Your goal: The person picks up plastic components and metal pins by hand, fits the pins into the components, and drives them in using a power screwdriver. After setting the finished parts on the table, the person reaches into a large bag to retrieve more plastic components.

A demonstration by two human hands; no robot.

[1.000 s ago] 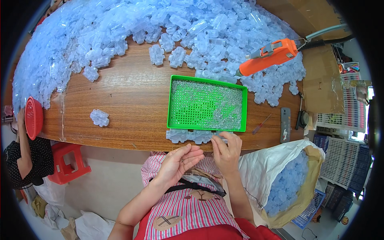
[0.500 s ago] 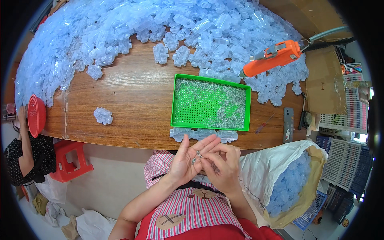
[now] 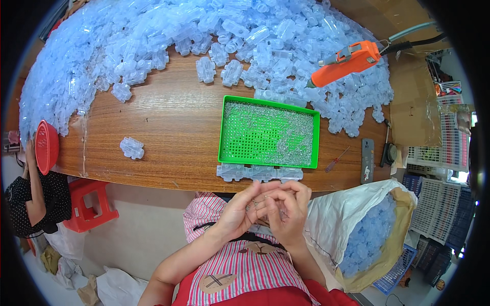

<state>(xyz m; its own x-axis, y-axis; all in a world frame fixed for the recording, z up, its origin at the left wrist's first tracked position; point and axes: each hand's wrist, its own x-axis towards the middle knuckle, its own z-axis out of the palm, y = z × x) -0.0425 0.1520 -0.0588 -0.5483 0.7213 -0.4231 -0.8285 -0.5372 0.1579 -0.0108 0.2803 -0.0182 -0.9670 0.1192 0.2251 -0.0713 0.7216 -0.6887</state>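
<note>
Over the table's front edge, my left hand (image 3: 236,215) is cupped palm up around a few small silvery screws (image 3: 251,205), only partly visible between the fingers. My right hand (image 3: 288,217) touches it from the right, fingers curled and pinched; what sits between its fingertips is hidden. Just beyond both hands, a row of clear plastic housings (image 3: 230,172) lies along the near side of a green tray (image 3: 317,140). Loose screws (image 3: 296,137) are spread in that tray, thickest on its right side.
A large heap of clear plastic housings (image 3: 138,35) covers the far table. An orange electric screwdriver (image 3: 347,64) hangs at right. One housing (image 3: 131,147) lies apart. A small screwdriver (image 3: 337,159) and a sack of housings (image 3: 329,219) are at right; another person (image 3: 43,196) sits left.
My left fingers have curled from a flatter palm, and my right hand has closed in against them, covering most of the screws. The orange electric screwdriver has swung slightly.
</note>
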